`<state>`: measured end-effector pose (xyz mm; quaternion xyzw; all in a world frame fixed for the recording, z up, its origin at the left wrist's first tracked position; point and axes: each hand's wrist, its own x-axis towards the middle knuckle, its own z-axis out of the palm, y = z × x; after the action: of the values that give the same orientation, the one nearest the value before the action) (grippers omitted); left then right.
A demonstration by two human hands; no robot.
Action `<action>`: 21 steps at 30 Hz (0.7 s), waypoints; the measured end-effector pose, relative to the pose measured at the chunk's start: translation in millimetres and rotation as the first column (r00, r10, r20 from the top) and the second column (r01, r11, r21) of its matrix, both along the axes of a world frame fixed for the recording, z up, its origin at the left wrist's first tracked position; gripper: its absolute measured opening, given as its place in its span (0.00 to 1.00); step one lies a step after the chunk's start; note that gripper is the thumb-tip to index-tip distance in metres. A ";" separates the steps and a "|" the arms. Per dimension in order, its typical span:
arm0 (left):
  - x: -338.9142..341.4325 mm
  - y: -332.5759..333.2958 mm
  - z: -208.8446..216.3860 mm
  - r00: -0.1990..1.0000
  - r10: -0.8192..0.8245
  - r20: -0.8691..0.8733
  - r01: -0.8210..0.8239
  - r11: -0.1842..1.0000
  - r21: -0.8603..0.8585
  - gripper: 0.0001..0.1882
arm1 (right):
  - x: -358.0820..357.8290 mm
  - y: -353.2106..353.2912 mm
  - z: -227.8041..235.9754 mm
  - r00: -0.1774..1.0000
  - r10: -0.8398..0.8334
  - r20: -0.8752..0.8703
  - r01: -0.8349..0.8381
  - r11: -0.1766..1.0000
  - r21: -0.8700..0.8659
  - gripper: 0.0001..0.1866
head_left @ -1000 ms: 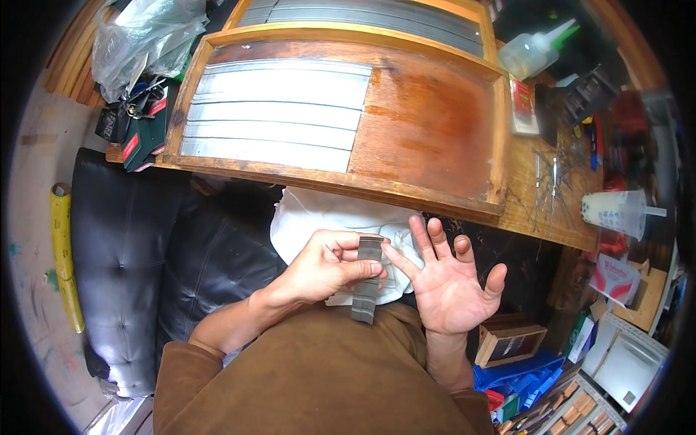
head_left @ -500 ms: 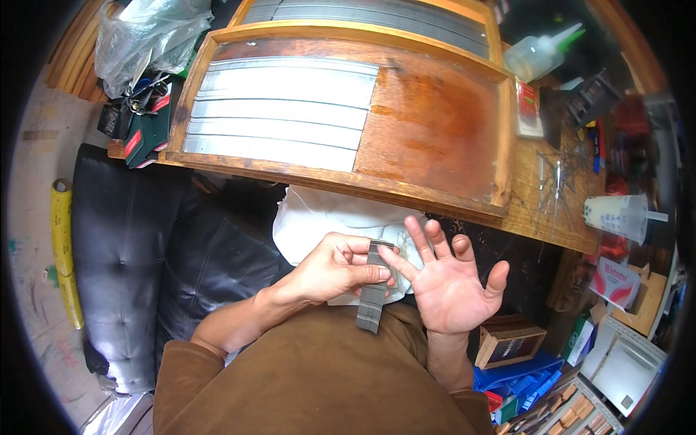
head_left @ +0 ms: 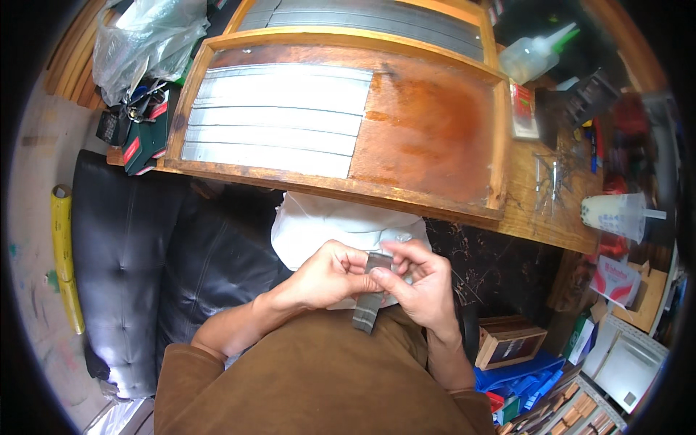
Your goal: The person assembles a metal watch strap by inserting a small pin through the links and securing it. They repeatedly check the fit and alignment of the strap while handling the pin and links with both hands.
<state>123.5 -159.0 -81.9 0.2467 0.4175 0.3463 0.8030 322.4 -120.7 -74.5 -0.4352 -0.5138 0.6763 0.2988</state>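
A narrow stack of thin dark-grey metallic strips (head_left: 366, 313) is held in front of my body, its lower end tilted toward me. My left hand (head_left: 325, 277) is closed on it from the left side, thumb across its face. My right hand (head_left: 429, 288) bends in from the right, its thumb and curled fingers closed at the stack's upper part; the exact fingertip contact is partly hidden. Beyond my hands, a wooden tray (head_left: 500, 174) on the bench holds shiny flat strips (head_left: 279, 119) laid in rows on its left part. A white cloth (head_left: 326, 221) hangs below the tray's front edge.
A second framed tray (head_left: 488, 36) lies behind. At the right are a squeeze bottle (head_left: 525, 61), thin metal tools (head_left: 554, 181) and a drink cup (head_left: 616, 216). A black tufted seat (head_left: 119, 268) and a yellow tube (head_left: 63, 254) stand left; a small wooden box (head_left: 510, 342) sits lower right.
My right hand has gone from spread fingers, palm up, to bent fingers closed at the upper part of the stack. My left hand keeps its hold on the strips.
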 end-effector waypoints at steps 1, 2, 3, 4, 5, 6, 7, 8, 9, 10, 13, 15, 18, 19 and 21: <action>1.9 -0.9 0.0 0.999 -0.027 -0.046 0.029 0.998 0.053 0.08 | -2.1 0.6 -6.0 0.999 0.026 -0.033 -0.028 0.998 -0.062 0.11; 7.6 -4.0 -0.5 0.997 0.034 -0.062 -0.027 0.994 0.109 0.09 | -3.6 0.3 -3.8 0.999 0.014 0.030 -0.016 0.997 0.079 0.11; 8.6 -6.5 1.9 0.989 0.062 -0.135 -0.037 0.983 0.181 0.09 | -7.1 0.0 1.2 0.996 -0.003 0.087 -0.016 0.976 0.217 0.10; 8.8 -6.3 5.7 0.974 0.094 -0.206 -0.041 0.967 0.251 0.08 | -10.5 0.2 6.9 0.990 -0.029 0.140 -0.022 0.937 0.349 0.10; 4.8 -6.0 12.9 0.917 0.109 -0.383 0.066 0.906 0.417 0.08 | -13.5 1.2 13.3 0.977 -0.069 0.204 -0.047 0.856 0.515 0.11; -1.1 -4.9 20.3 0.829 0.154 -0.537 0.202 0.813 0.546 0.08 | -12.5 5.3 20.2 0.988 -0.015 0.155 -0.080 0.808 0.583 0.11; -6.5 -2.5 13.5 0.827 0.262 -0.498 0.247 0.627 0.739 0.10 | -11.1 12.6 28.0 0.992 0.054 0.111 -0.113 0.753 0.649 0.10; -2.1 1.8 11.4 0.836 0.417 -0.356 0.132 0.478 0.868 0.13 | -11.8 18.7 35.8 0.990 0.126 0.071 -0.139 0.690 0.710 0.10; -4.2 5.9 13.7 0.828 0.441 -0.348 0.135 0.445 0.885 0.13 | -14.6 21.4 44.4 0.990 0.117 0.084 -0.142 0.682 0.717 0.11; -6.3 9.3 15.2 0.818 0.465 -0.338 0.138 0.411 0.901 0.14 | -15.5 23.6 41.6 0.990 0.103 0.095 -0.140 0.657 0.740 0.13; -7.3 15.2 -4.2 0.758 0.492 -0.429 0.211 0.437 0.875 0.14 | -17.5 28.6 12.9 0.992 0.080 0.102 -0.130 0.640 0.758 0.18; -5.7 16.8 -23.0 0.781 0.402 -0.478 0.183 0.585 0.790 0.16 | -16.9 29.7 -5.1 0.992 0.052 0.118 -0.121 0.693 0.711 0.16; -10.1 17.5 -40.5 0.851 0.332 -0.407 0.130 0.617 0.776 0.16 | -17.9 24.8 -19.6 0.994 0.011 0.109 -0.082 0.731 0.677 0.14; -9.2 18.4 -43.7 0.854 0.335 -0.398 0.109 0.633 0.767 0.16 | -18.2 23.5 -20.9 0.994 -0.005 0.112 -0.073 0.730 0.679 0.14; -9.1 18.6 -42.8 0.866 0.311 -0.391 0.101 0.658 0.746 0.15 | -19.1 20.9 -25.3 0.991 -0.042 0.128 -0.062 0.701 0.710 0.12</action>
<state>114.3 -140.4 -124.7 0.6065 0.4406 0.4599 0.4759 303.3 -99.9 -99.8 -0.3276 -0.7566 0.3956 0.4047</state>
